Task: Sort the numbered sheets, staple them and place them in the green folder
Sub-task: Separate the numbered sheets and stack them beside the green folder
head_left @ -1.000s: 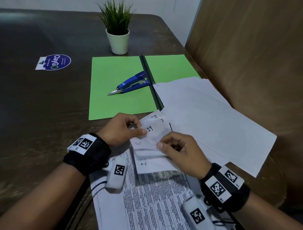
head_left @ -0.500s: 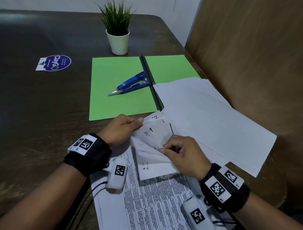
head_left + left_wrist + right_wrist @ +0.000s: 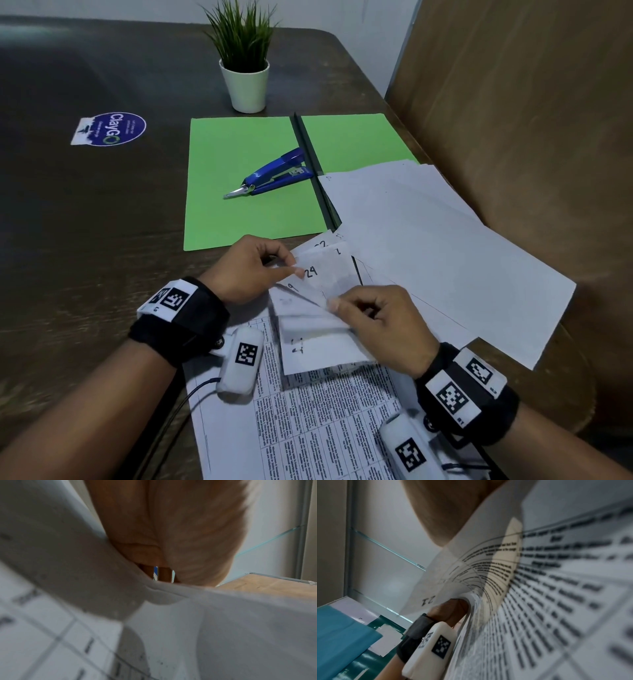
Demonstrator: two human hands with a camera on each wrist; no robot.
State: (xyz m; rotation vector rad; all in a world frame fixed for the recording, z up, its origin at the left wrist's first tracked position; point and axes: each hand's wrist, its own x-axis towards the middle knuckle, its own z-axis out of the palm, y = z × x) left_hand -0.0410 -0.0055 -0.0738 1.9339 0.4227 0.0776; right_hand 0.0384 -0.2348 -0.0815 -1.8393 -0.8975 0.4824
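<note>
Numbered sheets (image 3: 318, 291) sit just in front of the green folder (image 3: 246, 178), bottom corners folded up; left hand (image 3: 250, 270) pinches a corner by the "24" w/ thumb & forefinger; right hand (image 3: 380, 322) pinches the next corner, other fingers curled. Paper looks thin, floppy, light, prob. slippery sheet on sheet; best taken at corners or edges, one leaf at a time, a thumb fanning them; creases easily. Stapler (image 3: 274, 174) lies on the folder, loose white sheets (image 3: 428, 240) to the folder's right.
</note>
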